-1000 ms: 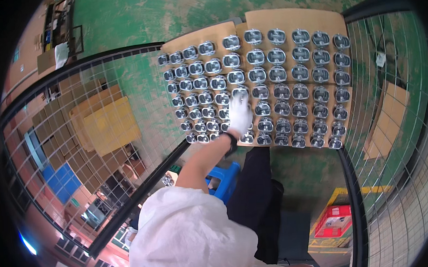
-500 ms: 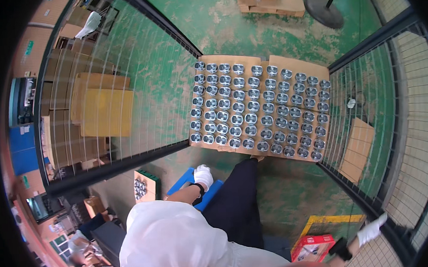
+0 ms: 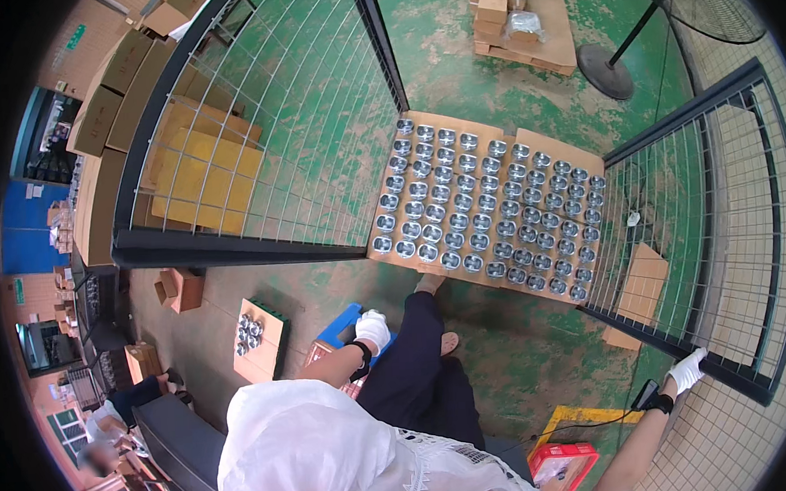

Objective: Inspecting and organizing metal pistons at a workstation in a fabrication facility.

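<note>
My left hand (image 3: 373,330), in a white glove, is closed on the edge of a blue plastic crate (image 3: 340,323) beside my leg. My right hand (image 3: 687,371), also gloved, wraps round the black bar (image 3: 740,387) at the end of a mesh rack side. Rows of shiny metal parts that look like pistons (image 3: 464,183) stand on a brown cardboard sheet (image 3: 409,269) between the two mesh sides. Neither hand touches them.
Left of the crate, more metal parts (image 3: 249,333) sit on a cardboard-topped stack (image 3: 274,345). A red box (image 3: 556,464) is at lower right. Beyond the rack stand a loaded pallet (image 3: 551,46) and a fan base (image 3: 605,72). Someone else (image 3: 109,420) is at far left.
My right hand has gone from stretched fingers beside the black bar to a grip round it. My left hand stays at the crate's edge. The whole view has shifted.
</note>
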A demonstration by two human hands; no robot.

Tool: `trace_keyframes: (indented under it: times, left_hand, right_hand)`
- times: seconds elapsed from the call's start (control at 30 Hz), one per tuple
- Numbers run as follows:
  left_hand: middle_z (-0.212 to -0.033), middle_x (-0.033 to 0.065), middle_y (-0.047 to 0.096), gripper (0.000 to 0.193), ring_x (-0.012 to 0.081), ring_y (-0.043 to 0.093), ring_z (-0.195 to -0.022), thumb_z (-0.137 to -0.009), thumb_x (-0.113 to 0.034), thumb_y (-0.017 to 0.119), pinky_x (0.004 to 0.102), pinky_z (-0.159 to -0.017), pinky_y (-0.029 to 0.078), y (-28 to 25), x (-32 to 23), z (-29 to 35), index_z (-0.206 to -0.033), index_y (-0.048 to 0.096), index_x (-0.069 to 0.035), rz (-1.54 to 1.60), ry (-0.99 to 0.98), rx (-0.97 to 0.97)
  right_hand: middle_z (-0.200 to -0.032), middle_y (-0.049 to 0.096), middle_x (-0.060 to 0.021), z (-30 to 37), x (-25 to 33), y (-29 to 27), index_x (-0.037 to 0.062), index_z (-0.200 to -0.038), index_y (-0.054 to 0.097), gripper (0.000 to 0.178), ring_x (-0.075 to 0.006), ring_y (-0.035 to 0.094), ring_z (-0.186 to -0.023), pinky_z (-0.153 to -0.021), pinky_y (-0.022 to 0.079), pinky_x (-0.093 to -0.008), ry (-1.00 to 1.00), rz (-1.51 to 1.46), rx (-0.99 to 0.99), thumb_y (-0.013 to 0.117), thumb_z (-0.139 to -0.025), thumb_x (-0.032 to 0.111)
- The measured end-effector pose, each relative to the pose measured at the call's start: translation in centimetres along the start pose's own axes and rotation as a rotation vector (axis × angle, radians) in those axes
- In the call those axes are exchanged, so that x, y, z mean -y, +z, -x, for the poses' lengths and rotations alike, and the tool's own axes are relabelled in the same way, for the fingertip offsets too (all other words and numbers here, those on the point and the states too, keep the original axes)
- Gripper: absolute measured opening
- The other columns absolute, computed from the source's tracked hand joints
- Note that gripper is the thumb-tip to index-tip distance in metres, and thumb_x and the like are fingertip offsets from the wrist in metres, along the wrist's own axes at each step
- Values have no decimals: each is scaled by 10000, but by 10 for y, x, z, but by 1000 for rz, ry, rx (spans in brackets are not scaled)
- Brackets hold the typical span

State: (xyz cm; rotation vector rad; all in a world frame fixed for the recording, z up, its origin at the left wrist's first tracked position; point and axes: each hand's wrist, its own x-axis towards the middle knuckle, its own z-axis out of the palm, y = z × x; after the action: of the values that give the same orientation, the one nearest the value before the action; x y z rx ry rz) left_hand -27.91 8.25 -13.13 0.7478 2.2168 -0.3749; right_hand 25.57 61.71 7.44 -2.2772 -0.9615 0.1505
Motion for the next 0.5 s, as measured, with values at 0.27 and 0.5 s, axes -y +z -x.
trace_keyframes:
  times: [0.27, 0.5]
  left_hand:
    - [-1100, 144, 637, 226, 309, 623, -1060, -842, -182, 569, 396, -904, 504, -37, 8, -114, -1008, 694, -94, 107, -108, -86]
    - [-1132, 187, 609, 305, 349, 589, -1068, -836, -161, 569, 426, -912, 486, -106, -18, -319, -1114, 613, -42, 28, 49, -96]
  right_hand:
    - [-1110, 665, -178, -13, -13, -3, -5, -1292, 550, 742, -274, 666, -868, -637, 580, -389, 147, -78, 30, 594, -868, 603]
    - [-1126, 659, -169, -16, -16, -21, -31, -1246, 587, 749, -269, 674, -854, -687, 586, -342, 228, -138, -41, 564, -875, 620]
